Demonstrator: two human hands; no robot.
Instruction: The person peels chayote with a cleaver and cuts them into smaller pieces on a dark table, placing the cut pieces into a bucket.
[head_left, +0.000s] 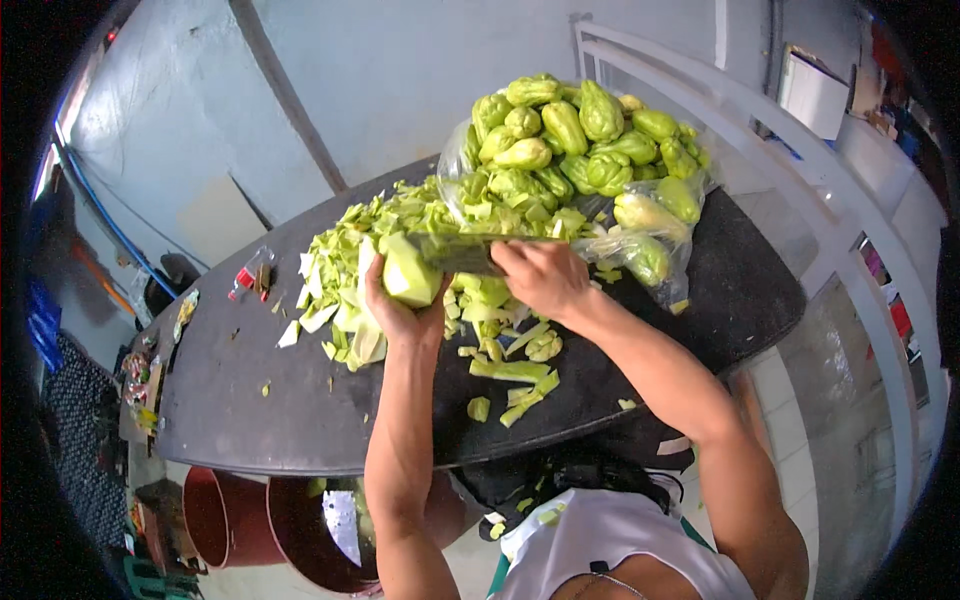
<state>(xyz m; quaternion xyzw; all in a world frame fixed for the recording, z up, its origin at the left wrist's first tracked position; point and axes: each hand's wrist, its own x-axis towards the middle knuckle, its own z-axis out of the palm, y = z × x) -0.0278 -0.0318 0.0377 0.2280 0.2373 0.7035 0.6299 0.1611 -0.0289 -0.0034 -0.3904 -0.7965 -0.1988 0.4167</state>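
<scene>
Both your arms point(400, 440) stretch over the table point(230, 400): left hand point(405, 315) clasped round a peeled chayote point(410, 276), right hand point(543, 275), angled leftward, clenched on a knife point(460, 252).

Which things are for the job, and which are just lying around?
Job:
- peeled green vegetable, in the left hand
- knife, in the right hand
- cut scraps
- whole green vegetables

Seemingly just lying around:
- small red packet
- crumpled blue sheet

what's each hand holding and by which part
Left hand: a peeled chayote, cupped around its near end. Right hand: a broad-bladed knife, gripped at its right end.
</scene>
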